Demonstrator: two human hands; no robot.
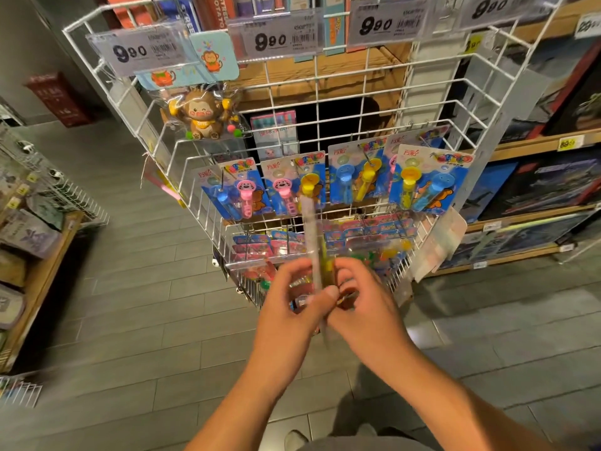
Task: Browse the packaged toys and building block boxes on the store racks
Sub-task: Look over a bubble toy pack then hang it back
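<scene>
We find both hands raised together in front of the white wire rack (367, 92), each closed on the same packaged toy (313, 229). The left hand (292, 304) has its fingers curled round the pack's lower part, with the thumb laid across the front. The right hand (364, 304) pinches it from the other side, fingers bent. The pack is seen edge-on and stands nearly upright, its top reaching up before the row of hanging cards; it is blurred and we cannot tell what it contains.

The rack holds goods at several levels. At upper left hangs a bagged monkey toy (203, 113) under its header card. Below it, a row of blue-backed blister cards (357, 177) hangs on hooks, each carrying coloured tubes with animal-face caps. A lower tier (367, 237) carries pink and blue packs, partly hidden behind our hands. Price tags (279, 39) reading 9.90 sit along the rack's top rail.

To the right, wooden shelving (533, 146) carries large dark building block boxes (553, 187), well apart from the hands. To the left, a low wooden shelf (42, 275) holds grey pouches. The floor (146, 304) is grey tile; a shoe tip (294, 439) shows at the bottom edge.
</scene>
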